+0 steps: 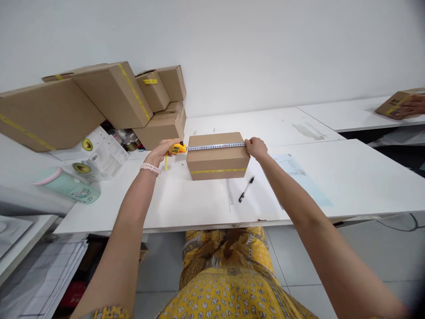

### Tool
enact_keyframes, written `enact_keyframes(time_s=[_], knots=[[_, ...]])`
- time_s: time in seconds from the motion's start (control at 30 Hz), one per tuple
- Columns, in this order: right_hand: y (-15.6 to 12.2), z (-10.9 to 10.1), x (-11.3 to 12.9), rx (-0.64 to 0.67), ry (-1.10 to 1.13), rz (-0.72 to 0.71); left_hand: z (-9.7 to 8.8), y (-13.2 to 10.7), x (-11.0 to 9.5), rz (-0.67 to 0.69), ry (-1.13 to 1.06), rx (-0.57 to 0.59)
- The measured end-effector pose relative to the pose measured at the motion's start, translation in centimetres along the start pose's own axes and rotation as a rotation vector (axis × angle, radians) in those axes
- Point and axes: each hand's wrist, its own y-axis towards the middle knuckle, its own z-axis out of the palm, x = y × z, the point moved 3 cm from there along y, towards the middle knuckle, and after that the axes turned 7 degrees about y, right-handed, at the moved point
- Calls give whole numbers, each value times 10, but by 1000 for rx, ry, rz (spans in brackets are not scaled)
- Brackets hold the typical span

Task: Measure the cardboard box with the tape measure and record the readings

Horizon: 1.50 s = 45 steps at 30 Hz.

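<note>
A small cardboard box [217, 160] with yellow tape along its front stands on the white table [348, 177]. A white measuring tape blade [215, 146] lies stretched across the box's top. My left hand [161, 152] grips the yellow tape measure case [177, 148] just off the box's left edge. My right hand [256, 147] is closed, pinching the blade's end at the box's right top edge.
A black pen [246, 189] and a ruler [229, 192] lie in front of the box, a printed sheet [300, 177] to its right. Stacked cardboard boxes [109, 97] fill the back left, with a mint bottle [71, 186]. Another person's hand [411, 106] rests on a box far right.
</note>
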Motion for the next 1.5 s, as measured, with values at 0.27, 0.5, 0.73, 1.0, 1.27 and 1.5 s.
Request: enact_keyframes(time_s=[0.27, 0.5, 0.73, 1.0, 1.27, 1.5], knots=[[19, -2, 50, 105, 233, -298, 90, -154, 12, -23, -343, 604], [39, 49, 80, 198, 97, -325, 191, -173, 1, -147, -783, 473], [63, 71, 75, 175, 27, -340, 193, -147, -24, -163, -747, 397], [62, 73, 68, 188, 33, -332, 208, -156, -23, -198, -793, 367], [57, 72, 70, 196, 56, -329, 214, -155, -23, -181, -798, 364], [53, 35, 65, 250, 575, -229, 191, -163, -20, -81, -758, 316]])
